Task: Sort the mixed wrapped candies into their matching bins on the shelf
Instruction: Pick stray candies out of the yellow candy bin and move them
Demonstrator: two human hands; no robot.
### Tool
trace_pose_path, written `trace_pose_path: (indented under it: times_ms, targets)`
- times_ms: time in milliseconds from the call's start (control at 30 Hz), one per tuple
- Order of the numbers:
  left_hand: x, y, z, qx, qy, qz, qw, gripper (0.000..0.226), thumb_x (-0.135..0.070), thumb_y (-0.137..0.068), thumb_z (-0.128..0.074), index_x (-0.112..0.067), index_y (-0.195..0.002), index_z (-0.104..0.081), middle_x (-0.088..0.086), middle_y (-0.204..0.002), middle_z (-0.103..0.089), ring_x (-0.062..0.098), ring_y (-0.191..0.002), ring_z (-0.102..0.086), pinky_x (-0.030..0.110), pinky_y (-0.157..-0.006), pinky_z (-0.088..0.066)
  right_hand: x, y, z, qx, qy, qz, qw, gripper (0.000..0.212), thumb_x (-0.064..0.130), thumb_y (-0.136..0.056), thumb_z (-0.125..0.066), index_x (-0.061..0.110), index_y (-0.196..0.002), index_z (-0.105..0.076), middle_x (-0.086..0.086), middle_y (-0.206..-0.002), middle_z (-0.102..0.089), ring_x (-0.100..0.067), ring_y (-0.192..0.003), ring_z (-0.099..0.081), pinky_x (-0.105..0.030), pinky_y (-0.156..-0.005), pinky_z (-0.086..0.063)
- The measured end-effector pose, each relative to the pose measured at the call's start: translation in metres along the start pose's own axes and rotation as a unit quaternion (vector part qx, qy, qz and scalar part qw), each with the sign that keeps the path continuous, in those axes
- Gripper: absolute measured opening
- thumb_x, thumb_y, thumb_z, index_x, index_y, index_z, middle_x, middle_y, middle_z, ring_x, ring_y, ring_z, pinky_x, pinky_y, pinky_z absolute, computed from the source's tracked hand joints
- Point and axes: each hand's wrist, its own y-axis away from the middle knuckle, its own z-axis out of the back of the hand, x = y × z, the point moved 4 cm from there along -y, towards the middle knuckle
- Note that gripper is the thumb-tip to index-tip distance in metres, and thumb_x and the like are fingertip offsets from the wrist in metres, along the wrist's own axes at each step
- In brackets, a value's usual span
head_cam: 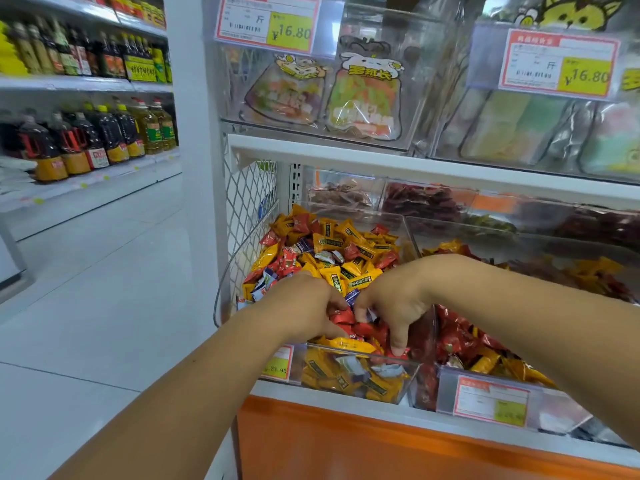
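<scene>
A clear plastic bin [398, 382] on the lower shelf is heaped with mixed wrapped candies [346, 247]: yellow, red and a few blue-white ones. Both hands are down in the front of the heap. My left hand [301, 306] is curled over red candies [341, 317], fingers closed on them. My right hand [394, 303] pinches at the same red cluster, its thumb pointing down to the bin's front rim. To the right a second clear bin [485, 389] holds mostly red candies with some yellow ones.
A wire mesh panel [249, 202] closes the shelf's left end. Clear bins of bagged sweets [363, 98] sit on the shelf above, with price tags [266, 22]. Further bins of dark red snacks [422, 202] stand behind. Oil bottles [104, 133] line the aisle shelf on the left.
</scene>
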Motion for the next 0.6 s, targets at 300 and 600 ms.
trace_pose_path:
  times_ms: [300, 600]
  targets:
    - [0.002, -0.003, -0.007, 0.045, 0.035, -0.016, 0.998, 0.028, -0.045, -0.085, -0.066, -0.035, -0.111, -0.066, -0.010, -0.092, -0.062, 0.018, -0.100, -0.039, 0.031, -0.082, -0.040, 0.005, -0.010, -0.016, -0.014, -0.109, 0.033, 0.993, 0.054, 0.007, -0.081, -0.074, 0.028, -0.123, -0.048, -0.001, -0.083, -0.055, -0.021, -0.062, -0.061, -0.028, -0.058, -0.052]
    - [0.004, -0.001, -0.007, 0.056, 0.101, -0.021, 0.993, 0.012, -0.028, -0.089, -0.067, -0.033, -0.097, -0.073, -0.017, -0.091, -0.064, 0.000, -0.090, -0.039, 0.015, -0.077, -0.033, -0.016, 0.015, 0.009, -0.171, -0.188, 0.066, 0.965, 0.016, 0.011, -0.087, -0.068, 0.023, -0.096, -0.073, 0.008, -0.084, -0.066, -0.003, -0.055, -0.063, -0.019, -0.057, -0.054]
